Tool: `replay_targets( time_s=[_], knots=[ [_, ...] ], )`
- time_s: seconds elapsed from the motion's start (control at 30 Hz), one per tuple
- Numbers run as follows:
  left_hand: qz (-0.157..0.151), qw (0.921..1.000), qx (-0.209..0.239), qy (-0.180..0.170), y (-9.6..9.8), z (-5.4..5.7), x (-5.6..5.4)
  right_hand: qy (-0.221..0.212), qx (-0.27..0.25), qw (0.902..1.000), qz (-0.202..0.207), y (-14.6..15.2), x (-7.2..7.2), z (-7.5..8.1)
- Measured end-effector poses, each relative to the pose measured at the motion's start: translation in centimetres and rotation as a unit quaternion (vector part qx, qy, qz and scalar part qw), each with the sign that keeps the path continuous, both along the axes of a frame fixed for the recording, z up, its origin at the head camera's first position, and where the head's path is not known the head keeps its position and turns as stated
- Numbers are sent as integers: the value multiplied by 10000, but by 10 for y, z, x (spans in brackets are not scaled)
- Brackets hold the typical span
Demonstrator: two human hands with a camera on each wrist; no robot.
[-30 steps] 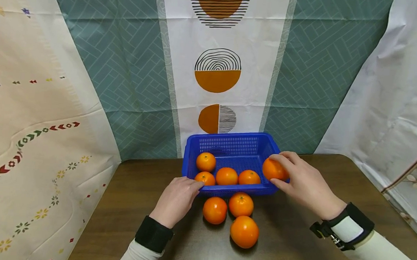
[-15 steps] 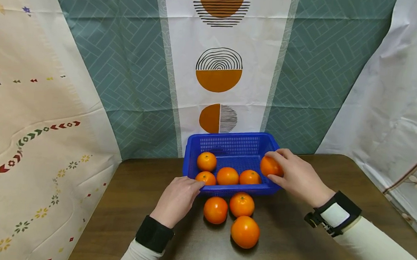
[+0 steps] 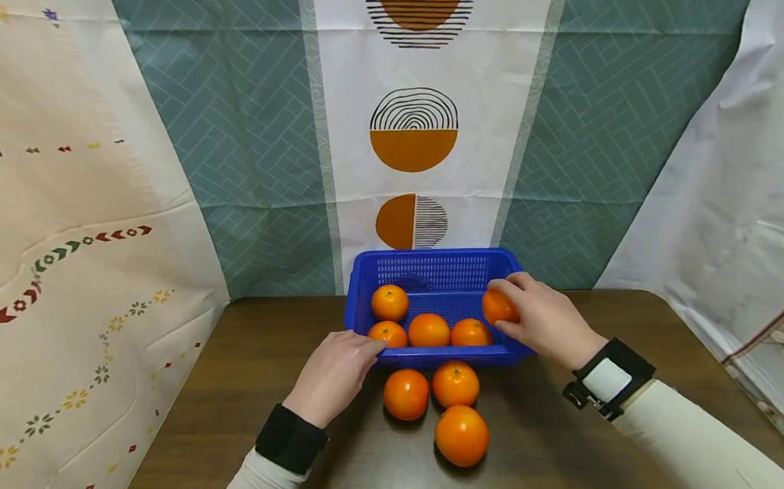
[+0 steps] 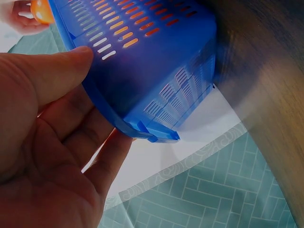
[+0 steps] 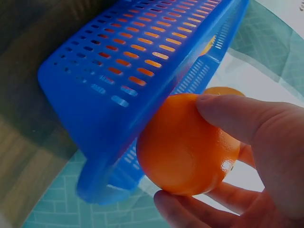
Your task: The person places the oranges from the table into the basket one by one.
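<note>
A blue plastic basket (image 3: 362, 273) with slotted walls stands at the back of the table, several oranges (image 3: 429, 331) inside it along the near and left sides. My right hand (image 3: 544, 318) grips another orange (image 5: 185, 147) between thumb and fingers, over the basket's right end. In the right wrist view that orange overlaps the basket's rim. My left hand (image 3: 332, 374) holds the basket's near left corner; the left wrist view shows the thumb (image 4: 71, 66) on the outer wall near the rim and the fingers on the rim's other side.
Three oranges lie on the brown wooden table (image 3: 263, 388) in front of the basket: a left one (image 3: 406, 394), a right one (image 3: 455, 384) and a nearer one (image 3: 462, 436). Patterned cloth (image 3: 254, 149) hangs right behind the basket and along both sides.
My right hand has moved left with its orange, from the basket's right edge further over the inside. The left hand stays at the near left corner.
</note>
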State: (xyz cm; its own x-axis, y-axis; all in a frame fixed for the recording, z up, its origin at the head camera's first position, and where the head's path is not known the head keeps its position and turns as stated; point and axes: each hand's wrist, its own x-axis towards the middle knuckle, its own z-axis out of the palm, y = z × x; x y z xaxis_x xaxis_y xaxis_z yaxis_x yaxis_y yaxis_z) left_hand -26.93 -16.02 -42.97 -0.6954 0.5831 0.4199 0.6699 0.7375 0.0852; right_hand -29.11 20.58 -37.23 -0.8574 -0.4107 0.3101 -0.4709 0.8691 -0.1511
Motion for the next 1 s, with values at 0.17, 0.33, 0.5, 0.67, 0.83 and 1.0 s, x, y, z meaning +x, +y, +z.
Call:
replay_targets(
  time_s=[0.17,0.33,0.5,0.67,0.83,1.0],
  knots=[
    [-1,10000,-24,27,0,0,0,76,218,9997,104,-14,-12,6],
    [6,10000,-69,61,-1,-1,-1,-174,228,9996,49,-32,-28,13],
    [-37,9999,-79,80,-2,-1,-2,-470,311,9984,-9,-49,-41,16],
    [-33,9999,-93,80,-3,-1,-3,-621,397,9973,-43,-63,-51,17],
    [-72,10000,-32,46,-4,-1,-3,-982,262,9947,-176,-73,-61,19],
    [-125,9999,-2,59,-3,-2,-2,-1306,177,9908,-296,-78,-74,16]
  ],
)
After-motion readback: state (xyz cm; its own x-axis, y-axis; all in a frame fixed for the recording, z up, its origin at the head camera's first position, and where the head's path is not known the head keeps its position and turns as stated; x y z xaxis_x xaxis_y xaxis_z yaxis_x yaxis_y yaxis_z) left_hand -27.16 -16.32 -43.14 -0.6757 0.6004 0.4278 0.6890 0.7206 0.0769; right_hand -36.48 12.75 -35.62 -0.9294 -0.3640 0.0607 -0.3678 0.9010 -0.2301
